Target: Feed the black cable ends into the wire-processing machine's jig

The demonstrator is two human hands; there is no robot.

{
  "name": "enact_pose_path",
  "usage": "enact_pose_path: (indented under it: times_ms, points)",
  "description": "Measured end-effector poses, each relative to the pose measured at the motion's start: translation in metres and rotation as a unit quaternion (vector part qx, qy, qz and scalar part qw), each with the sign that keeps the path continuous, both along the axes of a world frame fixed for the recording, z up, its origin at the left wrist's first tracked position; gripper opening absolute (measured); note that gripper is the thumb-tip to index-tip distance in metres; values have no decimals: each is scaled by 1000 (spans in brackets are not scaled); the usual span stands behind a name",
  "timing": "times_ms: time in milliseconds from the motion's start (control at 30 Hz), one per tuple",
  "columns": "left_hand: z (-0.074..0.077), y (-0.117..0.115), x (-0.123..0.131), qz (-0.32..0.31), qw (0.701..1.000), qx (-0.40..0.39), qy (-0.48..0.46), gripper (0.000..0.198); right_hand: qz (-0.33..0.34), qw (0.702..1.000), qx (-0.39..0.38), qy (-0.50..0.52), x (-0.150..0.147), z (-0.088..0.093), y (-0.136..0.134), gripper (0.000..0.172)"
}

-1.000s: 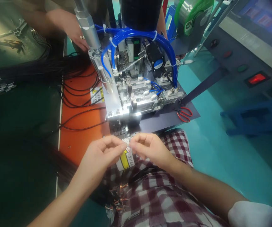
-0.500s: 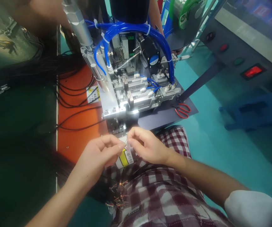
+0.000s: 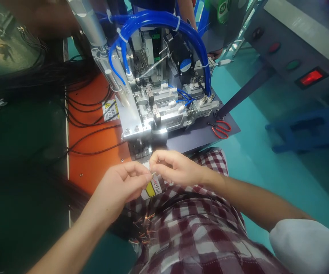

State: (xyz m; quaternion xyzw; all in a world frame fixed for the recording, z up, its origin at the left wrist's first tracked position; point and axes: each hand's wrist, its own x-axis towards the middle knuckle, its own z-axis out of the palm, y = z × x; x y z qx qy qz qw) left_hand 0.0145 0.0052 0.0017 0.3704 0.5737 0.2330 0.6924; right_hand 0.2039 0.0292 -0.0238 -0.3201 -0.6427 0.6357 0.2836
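Teal floor [image 3: 263, 182] beyond, left hand [image 3: 126, 182] pinched on a pale strand [image 3: 154, 174], right hand [image 3: 178, 168] curled beside, grip unclear

Glossy plastic tubes [image 3: 153, 17]; shiny metal cylinder [image 3: 92, 28]; matt cloth garment [image 3: 190, 232].

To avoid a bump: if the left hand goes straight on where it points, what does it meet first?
Probably the right hand, close ahead of the left hand; depth is unclear.
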Motion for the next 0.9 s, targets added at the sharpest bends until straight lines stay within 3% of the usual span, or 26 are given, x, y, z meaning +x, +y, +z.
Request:
enact_pose_path:
  times_ms: [100, 167, 333, 633, 767, 900]
  points:
    - [0, -1, 1, 29, 999, 15, 21, 28, -68, 994, -81, 2, -2, 0, -6, 19]
    - [-1, -1, 1, 36, 999, 23, 22, 27, -101, 991, -87, -5, -3, 0, -11, 17]
    - [-3, -1, -2, 24, 999, 36, 28, 26, -129, 989, -68, -9, -9, -1, -15, 19]
    - [-1, -2, -2, 68, 997, 21, 4, 29, -168, 962, -205, 62, -22, 3, -14, 35]
    - [-1, -3, -1, 75, 997, 25, 1, 29, -180, 959, -204, 76, -25, 2, -19, 30]
    - [-3, -6, 0, 90, 995, 34, 18, 28, -222, 969, -99, 35, -28, -5, -26, 17]
